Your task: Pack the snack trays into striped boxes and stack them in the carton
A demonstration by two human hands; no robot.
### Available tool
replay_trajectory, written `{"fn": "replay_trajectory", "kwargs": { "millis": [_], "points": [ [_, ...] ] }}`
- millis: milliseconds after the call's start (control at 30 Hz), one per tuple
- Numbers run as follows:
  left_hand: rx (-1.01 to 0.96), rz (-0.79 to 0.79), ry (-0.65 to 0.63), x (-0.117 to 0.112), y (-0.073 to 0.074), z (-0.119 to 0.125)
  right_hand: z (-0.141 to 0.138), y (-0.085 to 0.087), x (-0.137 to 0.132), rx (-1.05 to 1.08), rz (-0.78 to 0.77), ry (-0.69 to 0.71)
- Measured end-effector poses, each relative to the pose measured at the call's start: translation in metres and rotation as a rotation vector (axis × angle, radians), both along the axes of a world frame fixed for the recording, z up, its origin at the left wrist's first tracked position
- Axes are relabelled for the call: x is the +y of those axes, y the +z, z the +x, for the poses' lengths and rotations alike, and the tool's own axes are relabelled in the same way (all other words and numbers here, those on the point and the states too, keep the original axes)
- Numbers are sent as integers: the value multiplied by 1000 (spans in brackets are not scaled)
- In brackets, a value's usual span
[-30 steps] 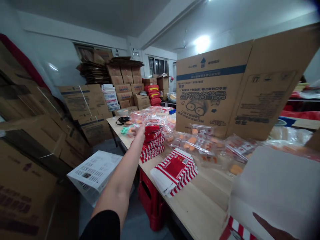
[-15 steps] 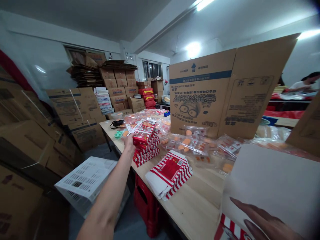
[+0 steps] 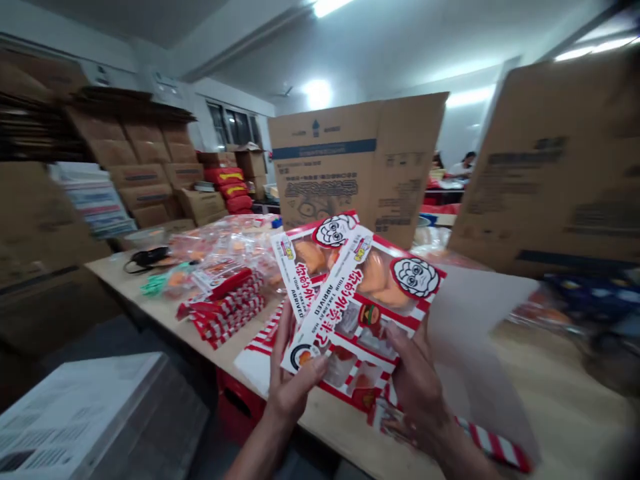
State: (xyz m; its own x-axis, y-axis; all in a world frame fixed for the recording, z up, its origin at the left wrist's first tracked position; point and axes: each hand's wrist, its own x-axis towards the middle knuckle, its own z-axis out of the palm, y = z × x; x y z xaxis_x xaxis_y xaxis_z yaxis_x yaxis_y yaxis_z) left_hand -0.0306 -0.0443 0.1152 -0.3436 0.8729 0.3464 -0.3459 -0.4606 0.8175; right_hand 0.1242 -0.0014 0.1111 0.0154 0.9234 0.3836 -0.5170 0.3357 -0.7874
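Two red-and-white printed boxes are held up over the near edge of the worktop (image 3: 340,433), fanned so that the front box (image 3: 367,313) overlaps the rear box (image 3: 307,257). Orange pieces show through their clear windows.

The left hand (image 3: 295,393) grips at the lower left, thumb pressed over the front box's corner and fingers up along the rear box's edge. The right hand (image 3: 420,380) pinches the front box's lower right side, thumb on its face; I can't see how the fingers behind are set.

Just left of the boxes sits a stack of striped packs (image 3: 230,307), with clear plastic bags (image 3: 240,247) spread behind. A green bundle (image 3: 163,280) and a black object (image 3: 150,259) lie farther left. An upright cardboard panel (image 3: 323,143) stands behind the boxes, and a white crate (image 3: 85,400) is down by the worktop's left side. Far back, a person (image 3: 463,167) is partly visible.
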Motion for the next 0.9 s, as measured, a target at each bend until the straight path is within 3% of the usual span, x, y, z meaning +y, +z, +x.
{"fn": "replay_trajectory", "kwargs": {
  "millis": [67,167,267,367,433,500,600,700,900],
  "points": [
    [166,-13,-110,-3,11,10,25,2,-12,51,-27,-125],
    [380,72,-287,3,40,32,72,15,-31,20,25,-272],
    [440,198,-446,16,66,72,131,36,-44,-129,96,-345],
    [399,189,-700,23,71,125,194,57,-52,-275,41,-317],
    [333,142,-877,22,64,161,229,65,-59,-313,-10,-336],
    [246,72,-965,18,53,194,256,64,-66,-306,-18,-422],
    [60,-83,-932,12,36,239,287,52,-78,-297,-58,-522],
    [-123,-240,-837,7,19,274,310,35,-90,-360,-159,-504],
    [-234,-345,-817,-2,-22,308,343,9,-111,-230,-350,-530]
  ]
}}
